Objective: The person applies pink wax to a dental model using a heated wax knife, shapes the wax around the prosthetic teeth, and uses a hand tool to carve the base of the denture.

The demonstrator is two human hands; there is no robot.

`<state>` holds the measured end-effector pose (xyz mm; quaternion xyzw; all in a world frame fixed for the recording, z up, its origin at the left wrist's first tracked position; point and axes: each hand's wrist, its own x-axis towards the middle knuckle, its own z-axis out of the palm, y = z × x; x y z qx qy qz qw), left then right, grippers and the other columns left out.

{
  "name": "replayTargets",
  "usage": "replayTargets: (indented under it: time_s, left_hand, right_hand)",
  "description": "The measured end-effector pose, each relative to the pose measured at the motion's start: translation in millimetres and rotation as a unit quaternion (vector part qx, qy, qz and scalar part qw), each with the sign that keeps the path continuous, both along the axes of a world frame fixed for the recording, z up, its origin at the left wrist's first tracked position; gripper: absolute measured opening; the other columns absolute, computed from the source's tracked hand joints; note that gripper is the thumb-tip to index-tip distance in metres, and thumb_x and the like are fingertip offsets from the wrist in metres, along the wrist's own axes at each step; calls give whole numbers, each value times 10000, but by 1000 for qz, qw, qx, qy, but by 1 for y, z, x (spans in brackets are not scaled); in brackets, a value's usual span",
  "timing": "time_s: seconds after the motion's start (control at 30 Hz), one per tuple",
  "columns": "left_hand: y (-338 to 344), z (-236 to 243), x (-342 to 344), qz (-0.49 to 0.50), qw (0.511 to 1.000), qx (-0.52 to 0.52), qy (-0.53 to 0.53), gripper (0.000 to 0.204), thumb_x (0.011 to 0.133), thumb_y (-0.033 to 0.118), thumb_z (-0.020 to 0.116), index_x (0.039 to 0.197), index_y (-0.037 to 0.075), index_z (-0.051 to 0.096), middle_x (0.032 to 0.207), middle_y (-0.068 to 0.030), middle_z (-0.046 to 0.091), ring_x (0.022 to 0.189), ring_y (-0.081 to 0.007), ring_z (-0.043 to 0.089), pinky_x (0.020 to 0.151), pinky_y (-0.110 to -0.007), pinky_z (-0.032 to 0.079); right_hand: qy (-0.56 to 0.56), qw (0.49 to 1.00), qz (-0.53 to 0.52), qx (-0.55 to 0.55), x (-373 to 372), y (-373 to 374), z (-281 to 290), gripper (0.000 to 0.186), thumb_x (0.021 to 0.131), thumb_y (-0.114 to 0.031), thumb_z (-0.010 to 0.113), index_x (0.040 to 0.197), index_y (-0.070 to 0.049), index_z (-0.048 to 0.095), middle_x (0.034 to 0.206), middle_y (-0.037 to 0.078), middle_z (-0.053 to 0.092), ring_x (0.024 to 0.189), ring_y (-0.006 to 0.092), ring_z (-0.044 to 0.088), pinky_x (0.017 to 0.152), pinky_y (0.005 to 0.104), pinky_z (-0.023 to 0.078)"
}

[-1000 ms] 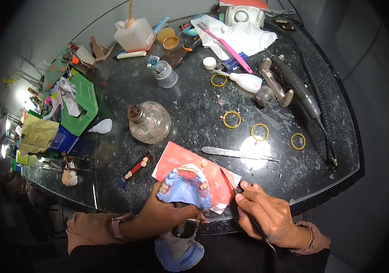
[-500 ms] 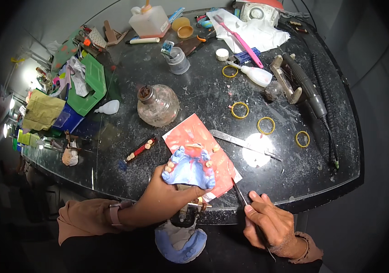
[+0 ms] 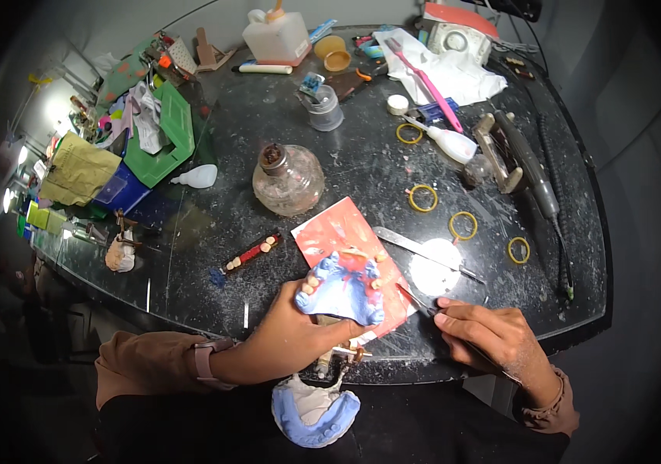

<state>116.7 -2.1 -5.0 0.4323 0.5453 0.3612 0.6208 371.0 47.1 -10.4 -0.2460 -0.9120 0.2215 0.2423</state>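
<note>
Firm, light touch!
My left hand [image 3: 297, 338] clamps the blue cast [image 3: 343, 298]; my right hand [image 3: 491, 334] pinches the slim tool [image 3: 418, 300], tip left of the hand, best guided lightly.

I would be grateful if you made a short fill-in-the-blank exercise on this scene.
1. The left hand holds a dental model that is mostly ____ in colour.
2. The right hand holds a slim tool, while the wristband is on the ____ wrist.
3. On the dark table, ____ thin yellow rings can be counted.
4. The ____ toothbrush lies partly on a white cloth.

Missing words: blue; left; four; pink.
</note>
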Motion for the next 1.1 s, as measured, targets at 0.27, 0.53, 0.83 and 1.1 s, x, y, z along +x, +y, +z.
replayTargets:
  time_s: [0.27, 0.53, 0.83, 1.1]
  left_hand:
    - [-10, -9, -4, -26, 999, 26, 10, 369, 778, 154, 669, 1112, 96, 523, 1084, 4, 560, 1082, -127, 493, 963, -325, 282]
    - [-3, -3, 1, 12, 999, -33, -33, 422, 730, 1, 678, 1100, 29, 477, 1053, -22, 570, 954, -104, 551, 862, -314, 428]
    - [-9, 9, -1, 37, 993, -115, -18, 468, 708, -97, 637, 1105, 7, 411, 1077, -120, 565, 991, -185, 571, 860, -349, 486]
    - [21, 7, -2, -191, 952, 124, 204, 419, 738, -29, 648, 1112, 27, 469, 1114, -79, 518, 1067, -148, 483, 870, -344, 430]
  right_hand:
    - [-41, 999, 17, -13, 4, -2, 4, 292, 706, -44, 671, 989, -6, 610, 890, 87, 621, 886, 217, 639, 695, 263, 568]
    - [-39, 997, 5, 67, 0, -12, -9, 262, 729, -52, 622, 986, -2, 626, 874, 108, 601, 889, 241, 633, 754, 302, 562]
    - [18, 997, -73, 12, 9, -16, -8, 259, 625, -87, 715, 877, -61, 659, 794, 47, 591, 832, 219, 655, 696, 282, 573]
    - [-11, 997, -71, -5, 8, -6, -1, 287, 632, -94, 709, 914, -122, 670, 844, 14, 615, 842, 185, 650, 754, 316, 556]
